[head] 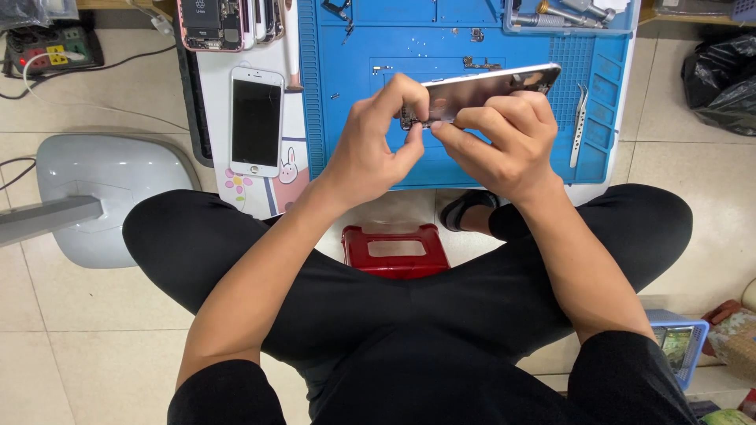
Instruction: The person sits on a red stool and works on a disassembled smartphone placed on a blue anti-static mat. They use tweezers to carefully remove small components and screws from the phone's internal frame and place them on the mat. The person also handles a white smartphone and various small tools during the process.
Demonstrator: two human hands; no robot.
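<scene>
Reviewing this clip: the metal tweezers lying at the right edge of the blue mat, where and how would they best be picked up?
Probably at the middle of the tweezers, pinching across their thin width from above. They lie flat and lengthwise along the blue mat, clear of other tools. The right hand is closer, but both it and the left hand are holding the phone housing.

1. Two hands, left [370, 145] and right [504, 145], both on one phone housing [488, 85].
2. One white phone [256, 120] lying screen-up.
3. One blue work mat [378, 47].
4. One pair of tweezers [580, 122].
5. One red stool [396, 250].
6. One opened phone [211, 24], insides showing.
7. One black bag [720, 83].
</scene>
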